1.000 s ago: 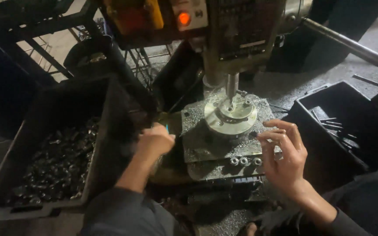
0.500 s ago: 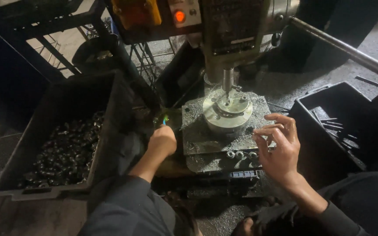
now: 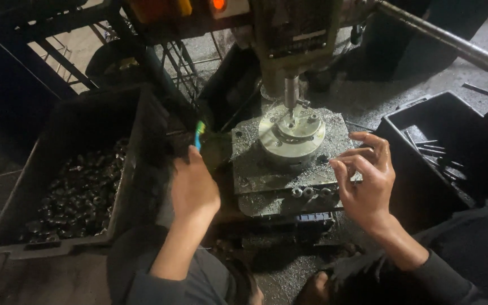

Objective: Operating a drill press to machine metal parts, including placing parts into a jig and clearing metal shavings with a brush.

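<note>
A drill press head (image 3: 295, 34) stands over a round metal fixture (image 3: 291, 134) on a chip-covered steel table (image 3: 255, 166). My left hand (image 3: 192, 189) is closed around a small brush with a blue-green handle (image 3: 199, 134), just left of the table. My right hand (image 3: 368, 178) hovers at the table's right edge, fingers curled with thumb and forefinger close together; whether a small part sits between them is unclear. A few small round parts (image 3: 309, 192) lie along the lower plate's front edge.
A dark plastic crate (image 3: 136, 130) with several small dark metal parts (image 3: 74, 197) sits to the left. Another black bin (image 3: 419, 118) holding thin metal rods (image 3: 433, 149) is on the right. A long steel lever (image 3: 453, 42) crosses the upper right. My knees are below.
My left hand has drawn back to the left of the table with the brush. My right hand stays by the table's right edge.
</note>
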